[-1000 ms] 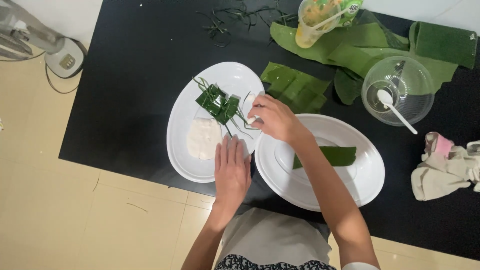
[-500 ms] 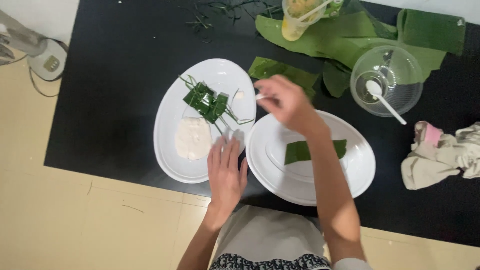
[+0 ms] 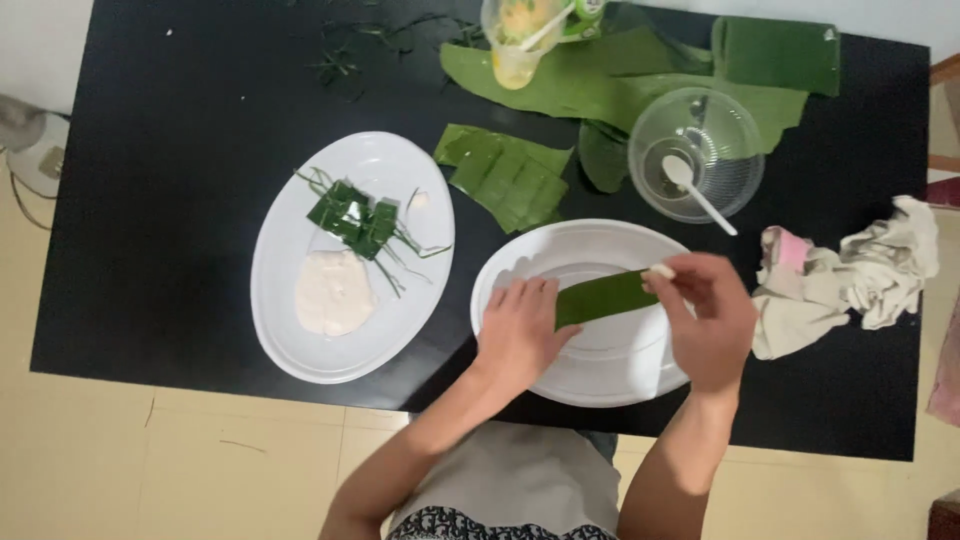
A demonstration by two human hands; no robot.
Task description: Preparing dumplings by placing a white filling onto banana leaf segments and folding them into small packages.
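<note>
Left hand (image 3: 520, 335) presses the leaf strip (image 3: 605, 296) flat on the near plate (image 3: 600, 380); right hand (image 3: 705, 315) pinches a white lump (dough, probably) at its far end. Keep the strip taut.

Black table (image 3: 180, 200), beige tiled floor (image 3: 150, 470), white wall (image 3: 40, 45)

I count two white oval plates (image 3: 300, 330) (image 3: 640, 385), one clear bowl (image 3: 700, 150) (one white spoon (image 3: 695, 190) inside), one plastic cup (image 3: 515, 45), one crumpled cloth (image 3: 860, 275).
</note>
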